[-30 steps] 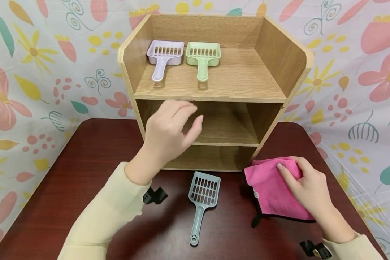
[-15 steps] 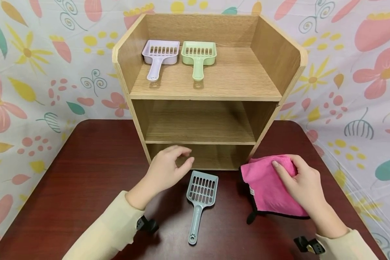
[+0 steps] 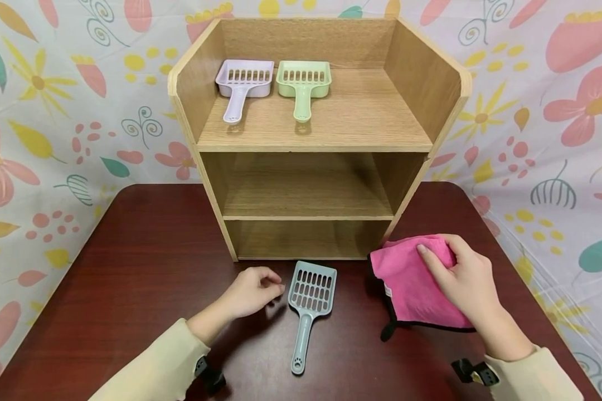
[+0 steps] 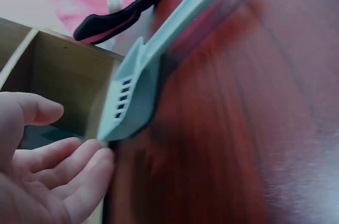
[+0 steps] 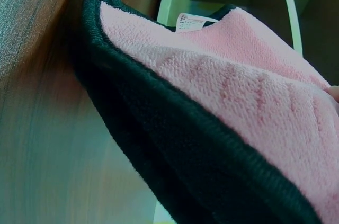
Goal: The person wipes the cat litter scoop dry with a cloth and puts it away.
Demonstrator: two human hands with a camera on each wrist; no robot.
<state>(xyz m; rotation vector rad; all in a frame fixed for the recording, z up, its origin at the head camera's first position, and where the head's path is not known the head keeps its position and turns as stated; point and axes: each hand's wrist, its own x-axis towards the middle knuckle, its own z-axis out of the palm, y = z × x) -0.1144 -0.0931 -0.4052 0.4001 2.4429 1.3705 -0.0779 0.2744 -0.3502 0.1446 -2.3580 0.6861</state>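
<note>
A grey-blue litter scoop (image 3: 311, 292) lies on the dark red table, its slotted head toward the shelf and its handle toward me. Just left of the scoop's head is my left hand (image 3: 253, 292), with loosely bent fingers and nothing in them; the left wrist view shows its fingertips (image 4: 98, 155) close to the scoop's edge, and whether they touch cannot be told. At the right, my right hand (image 3: 469, 278) grips a pink cloth (image 3: 418, 284) with black edging, thumb on top. The cloth (image 5: 228, 86) fills much of the right wrist view.
A wooden shelf unit (image 3: 313, 149) stands at the back of the table (image 3: 145, 267). On its top board sit a lilac litter scoop (image 3: 243, 83) and a green litter scoop (image 3: 303, 83). A patterned curtain (image 3: 80, 111) hangs behind and at both sides.
My left hand has come down from in front of the middle shelf to beside the grey-blue scoop. My right hand still holds the cloth in nearly the same place.
</note>
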